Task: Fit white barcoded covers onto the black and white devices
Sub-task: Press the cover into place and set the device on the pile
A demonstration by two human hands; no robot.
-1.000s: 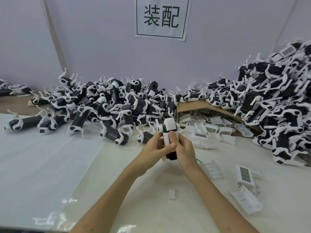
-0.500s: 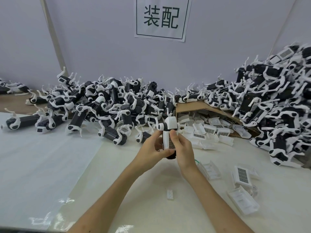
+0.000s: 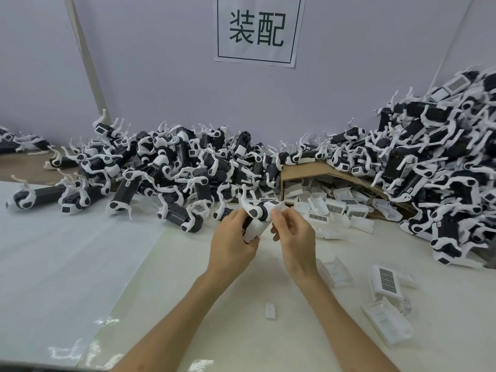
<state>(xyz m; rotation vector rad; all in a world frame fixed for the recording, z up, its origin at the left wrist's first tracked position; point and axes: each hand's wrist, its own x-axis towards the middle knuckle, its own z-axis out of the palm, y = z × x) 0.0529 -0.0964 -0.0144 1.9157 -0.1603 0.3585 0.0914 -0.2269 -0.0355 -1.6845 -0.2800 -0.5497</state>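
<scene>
Over the pale worktop [image 3: 188, 304], the left hand [image 3: 230, 242] grips a tilted black and white device [image 3: 259, 218] by its lower body. The right hand [image 3: 295, 237] pinches its upper end, so it lies between both hands.

Bare left hand [image 3: 231, 245] and right hand [image 3: 296, 238], bare forearms [image 3: 171, 326].

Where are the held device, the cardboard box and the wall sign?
held device [image 3: 256, 224]: head view, white body.
cardboard box [image 3: 306, 170]: head view, top flap.
wall sign [image 3: 256, 29]: head view, paper between the characters.
</scene>
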